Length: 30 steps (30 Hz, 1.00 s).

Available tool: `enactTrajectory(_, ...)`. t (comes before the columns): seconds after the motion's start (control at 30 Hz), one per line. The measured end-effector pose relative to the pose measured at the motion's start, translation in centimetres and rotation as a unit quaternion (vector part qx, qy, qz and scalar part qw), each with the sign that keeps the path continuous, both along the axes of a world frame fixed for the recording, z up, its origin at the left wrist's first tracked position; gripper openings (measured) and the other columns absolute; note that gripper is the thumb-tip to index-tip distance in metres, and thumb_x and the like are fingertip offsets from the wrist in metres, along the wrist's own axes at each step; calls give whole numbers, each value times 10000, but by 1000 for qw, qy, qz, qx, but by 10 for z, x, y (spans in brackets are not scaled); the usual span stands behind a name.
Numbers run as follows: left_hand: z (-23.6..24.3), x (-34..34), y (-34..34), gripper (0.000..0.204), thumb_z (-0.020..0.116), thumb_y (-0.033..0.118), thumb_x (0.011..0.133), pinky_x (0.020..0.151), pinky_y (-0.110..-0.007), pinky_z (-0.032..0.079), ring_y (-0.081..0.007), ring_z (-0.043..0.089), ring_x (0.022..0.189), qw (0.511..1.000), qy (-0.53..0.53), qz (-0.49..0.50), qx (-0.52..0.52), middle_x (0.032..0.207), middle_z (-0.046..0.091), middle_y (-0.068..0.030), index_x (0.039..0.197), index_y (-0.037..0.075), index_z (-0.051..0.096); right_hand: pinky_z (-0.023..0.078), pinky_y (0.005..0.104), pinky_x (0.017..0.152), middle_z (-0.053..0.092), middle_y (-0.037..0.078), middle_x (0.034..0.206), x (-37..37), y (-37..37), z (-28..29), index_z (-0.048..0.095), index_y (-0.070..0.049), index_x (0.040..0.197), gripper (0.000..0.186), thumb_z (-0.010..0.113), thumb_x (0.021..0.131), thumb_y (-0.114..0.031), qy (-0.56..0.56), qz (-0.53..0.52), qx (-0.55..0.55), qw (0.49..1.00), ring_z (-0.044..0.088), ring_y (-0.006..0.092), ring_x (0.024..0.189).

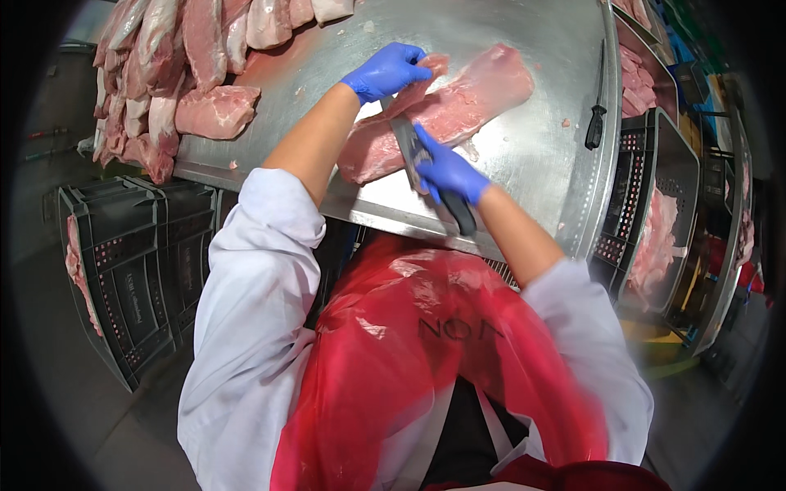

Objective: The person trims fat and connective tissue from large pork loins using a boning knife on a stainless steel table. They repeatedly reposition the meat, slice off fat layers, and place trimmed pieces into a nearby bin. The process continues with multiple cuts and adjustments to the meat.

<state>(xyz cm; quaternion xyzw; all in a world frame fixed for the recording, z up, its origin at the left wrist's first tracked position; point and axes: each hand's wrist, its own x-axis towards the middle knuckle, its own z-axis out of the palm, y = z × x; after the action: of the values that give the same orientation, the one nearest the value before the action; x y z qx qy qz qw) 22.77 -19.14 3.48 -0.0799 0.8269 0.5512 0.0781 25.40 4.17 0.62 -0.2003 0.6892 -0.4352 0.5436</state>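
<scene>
A long slab of pale pink raw meat (483, 96) lies slantwise on the steel table (540, 176) in front of me. My left hand (385, 74), in a blue glove, is closed on a strip of meat (413, 92) and lifts it above the slab's left part. In my right hand (452, 170), also blue-gloved, is a knife (407, 149); its black handle points toward me. The blade runs up and left over the slab, beside the raised strip. Its tip is hidden, and I cannot tell how deep it sits in the meat.
Many raw meat pieces (205, 45) are heaped at the table's far left. A sharpening steel with a black handle (596, 127) lies near the right edge. Grey crates (135, 270) stand below on the left; another crate holding meat (655, 237) stands on the right.
</scene>
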Motion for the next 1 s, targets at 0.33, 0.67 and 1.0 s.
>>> enactTrajectory(0.33,41,57,-35,206,691,201,935,747,-259,496,-116,613,798,969,87,40,227,864,635,-27,1010,12,657,551,365,573,684,169,800,46,-37,16,186,-138,1617,776,501,909,-85,129,59,38,989,657,205,585)
enactTrajectory(0.67,90,134,-70,250,641,145,973,778,-252,495,-98,617,879,883,183,150,405,966,644,0,1190,24,616,531,355,629,661,201,786,90,-48,9,157,-224,1630,774,499,943,-119,279,131,42,950,652,217,566)
enactTrajectory(1.0,167,338,-86,631,604,212,962,928,-377,488,-268,581,1097,772,365,376,360,1250,577,-118,1516,34,360,538,364,504,646,130,777,132,-102,-14,128,-249,1631,836,492,900,-73,186,221,1,957,594,210,515)
